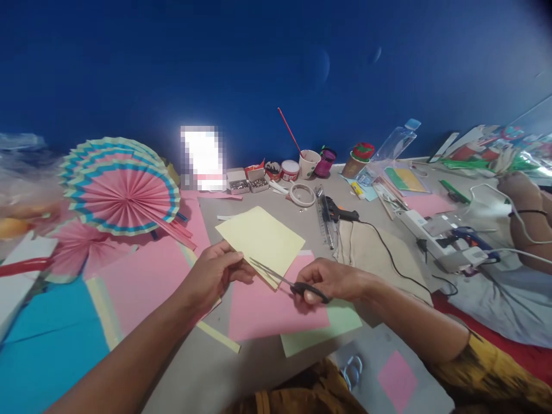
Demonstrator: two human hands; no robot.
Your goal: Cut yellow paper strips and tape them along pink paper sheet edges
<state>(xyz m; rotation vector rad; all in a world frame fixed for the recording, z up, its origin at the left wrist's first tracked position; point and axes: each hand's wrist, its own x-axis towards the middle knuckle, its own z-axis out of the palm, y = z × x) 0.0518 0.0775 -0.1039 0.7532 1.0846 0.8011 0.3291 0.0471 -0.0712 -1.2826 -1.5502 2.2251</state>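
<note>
Over the grey table (190, 371), left grip (222, 270) pinches flat yellow paper (264, 238); right grip (325, 279) curls round slim-bladed scissors (308, 289).

Pink pleated fan (125, 198) with turquoise and cream edge stripes; plain pale-yellow sheet (261, 238).

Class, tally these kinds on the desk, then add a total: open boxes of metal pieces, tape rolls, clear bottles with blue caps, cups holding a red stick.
Open boxes: 2
Tape roll: 1
Clear bottle: 1
Cup with red stick: 1
Total: 5
</note>
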